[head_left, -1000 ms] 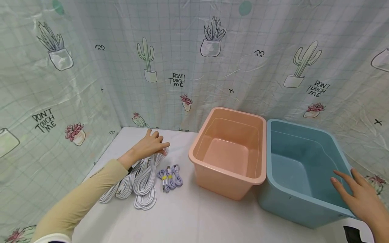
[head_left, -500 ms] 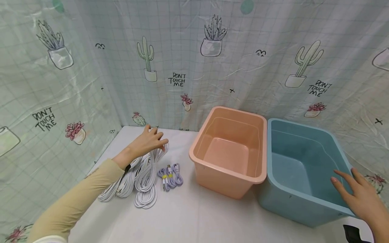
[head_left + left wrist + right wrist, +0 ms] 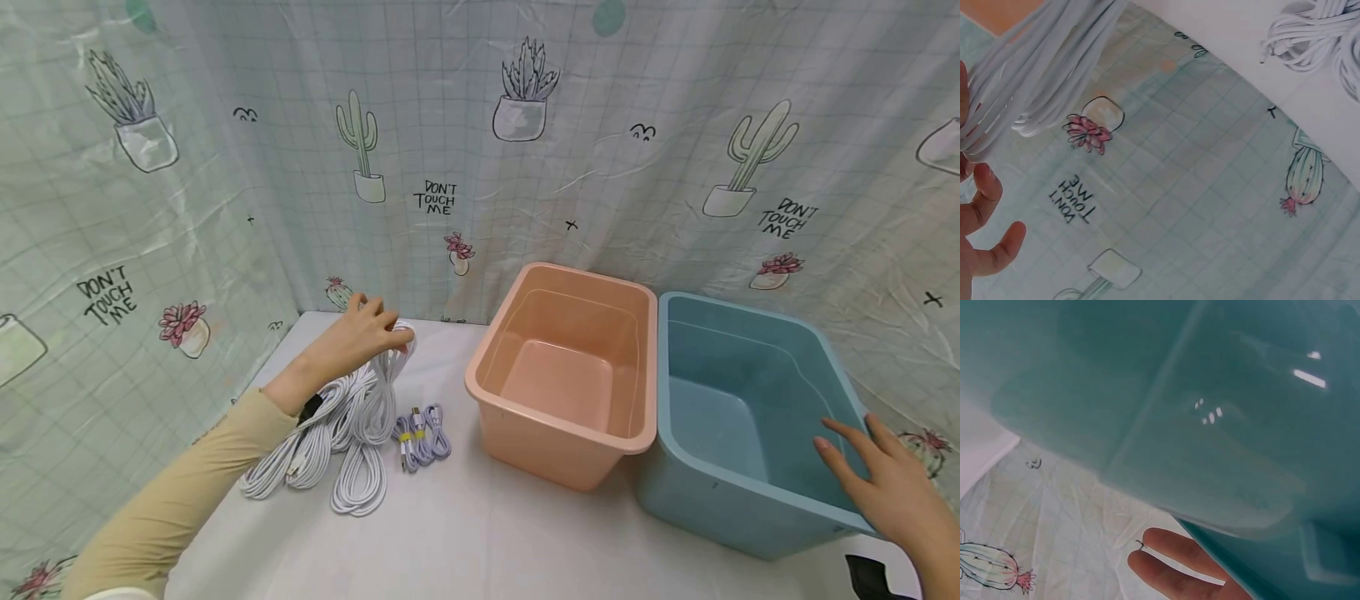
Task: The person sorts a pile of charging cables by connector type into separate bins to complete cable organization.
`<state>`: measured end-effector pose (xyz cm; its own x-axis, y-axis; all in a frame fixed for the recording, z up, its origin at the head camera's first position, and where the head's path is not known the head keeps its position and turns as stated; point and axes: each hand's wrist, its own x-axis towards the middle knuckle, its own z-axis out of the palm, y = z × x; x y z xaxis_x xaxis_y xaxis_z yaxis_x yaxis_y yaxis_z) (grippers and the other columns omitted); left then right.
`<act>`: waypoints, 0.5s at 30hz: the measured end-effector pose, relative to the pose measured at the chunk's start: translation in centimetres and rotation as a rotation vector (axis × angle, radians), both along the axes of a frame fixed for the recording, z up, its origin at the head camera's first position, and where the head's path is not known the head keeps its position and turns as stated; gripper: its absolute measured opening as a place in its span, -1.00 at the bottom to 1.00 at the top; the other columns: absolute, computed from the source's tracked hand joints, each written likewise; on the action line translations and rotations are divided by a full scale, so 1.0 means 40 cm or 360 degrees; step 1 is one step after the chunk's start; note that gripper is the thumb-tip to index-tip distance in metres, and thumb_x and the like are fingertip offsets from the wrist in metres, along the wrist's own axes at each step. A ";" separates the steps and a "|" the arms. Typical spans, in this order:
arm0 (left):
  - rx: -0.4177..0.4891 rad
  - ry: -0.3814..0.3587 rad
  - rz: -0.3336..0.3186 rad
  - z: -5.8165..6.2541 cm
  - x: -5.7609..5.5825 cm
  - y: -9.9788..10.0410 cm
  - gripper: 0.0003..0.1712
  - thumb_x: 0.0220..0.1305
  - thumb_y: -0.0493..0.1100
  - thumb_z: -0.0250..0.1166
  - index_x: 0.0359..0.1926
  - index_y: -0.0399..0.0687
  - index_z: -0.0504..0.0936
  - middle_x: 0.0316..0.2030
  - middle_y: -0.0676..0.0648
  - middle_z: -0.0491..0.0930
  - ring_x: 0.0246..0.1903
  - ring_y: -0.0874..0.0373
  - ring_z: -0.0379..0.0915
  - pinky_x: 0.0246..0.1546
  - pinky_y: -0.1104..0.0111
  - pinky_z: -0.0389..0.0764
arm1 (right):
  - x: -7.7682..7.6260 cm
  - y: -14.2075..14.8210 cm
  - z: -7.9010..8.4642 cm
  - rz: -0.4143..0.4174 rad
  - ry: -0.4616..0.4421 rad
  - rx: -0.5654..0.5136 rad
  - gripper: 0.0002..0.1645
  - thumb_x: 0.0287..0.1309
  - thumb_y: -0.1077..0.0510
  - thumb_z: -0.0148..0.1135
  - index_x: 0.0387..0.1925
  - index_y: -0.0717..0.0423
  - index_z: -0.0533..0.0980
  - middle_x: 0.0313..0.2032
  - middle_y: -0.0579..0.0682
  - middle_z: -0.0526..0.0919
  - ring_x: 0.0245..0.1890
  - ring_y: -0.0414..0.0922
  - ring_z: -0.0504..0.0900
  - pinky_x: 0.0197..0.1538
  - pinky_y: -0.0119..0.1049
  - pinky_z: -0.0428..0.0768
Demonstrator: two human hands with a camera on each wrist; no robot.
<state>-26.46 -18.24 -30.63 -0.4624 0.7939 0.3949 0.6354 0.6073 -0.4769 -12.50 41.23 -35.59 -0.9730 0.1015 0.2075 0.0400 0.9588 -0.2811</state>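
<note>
My left hand [image 3: 360, 337] pinches the top of a bundled white cable [image 3: 375, 400] between thumb and fingers. The bundle hangs down from the hand in long loops, also seen at the upper left of the left wrist view as a looped white cable [image 3: 1041, 69]. More coiled white cables [image 3: 307, 454] lie on the table beneath and left of it. At the right, my right hand [image 3: 892, 479] rests on the rim of the blue bin [image 3: 757, 492], fingers spread, thumb side over the inside. In the right wrist view, two fingers [image 3: 1179, 562] show outside the bin's wall.
Several small lilac cables [image 3: 422, 437] with yellow ties lie right of the white ones. An orange bin [image 3: 566, 462] stands beside the blue one, in the middle of the white table [image 3: 450, 533]. A patterned curtain [image 3: 300, 167] hangs behind and at the left.
My left hand has risen slightly, drawing the white cable bundle upward so its loops hang longer above the others. The right hand has stayed at the blue bin's rim.
</note>
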 end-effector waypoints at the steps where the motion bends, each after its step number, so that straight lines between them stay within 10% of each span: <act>1: 0.0001 0.0005 0.0002 0.007 0.003 0.000 -0.80 -0.08 -0.06 0.22 -0.37 0.14 0.41 -0.53 -0.02 0.40 -0.47 0.02 0.26 -0.32 0.09 0.25 | 0.005 -0.003 0.000 -0.0005 0.0001 -0.0002 -0.28 0.30 -0.12 -0.26 0.15 0.47 0.13 0.23 0.58 -0.31 0.20 0.51 -0.30 0.07 0.44 -0.23; 15: 0.0054 0.0102 -0.0052 0.090 0.025 0.012 -0.81 -0.05 -0.15 0.24 -0.37 0.10 0.41 -0.51 -0.03 0.38 -0.42 -0.01 0.28 -0.21 0.02 0.31 | 0.070 -0.040 -0.003 -0.0082 0.0005 0.0006 -0.25 0.30 -0.15 -0.27 0.14 0.48 0.14 0.22 0.59 -0.30 0.19 0.53 -0.27 0.06 0.45 -0.21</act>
<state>-25.45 -17.78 -27.04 -0.4095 0.7937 0.4499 0.6239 0.6034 -0.4966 -9.69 39.64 -35.70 -0.9657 0.1508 0.2112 0.0887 0.9566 -0.2777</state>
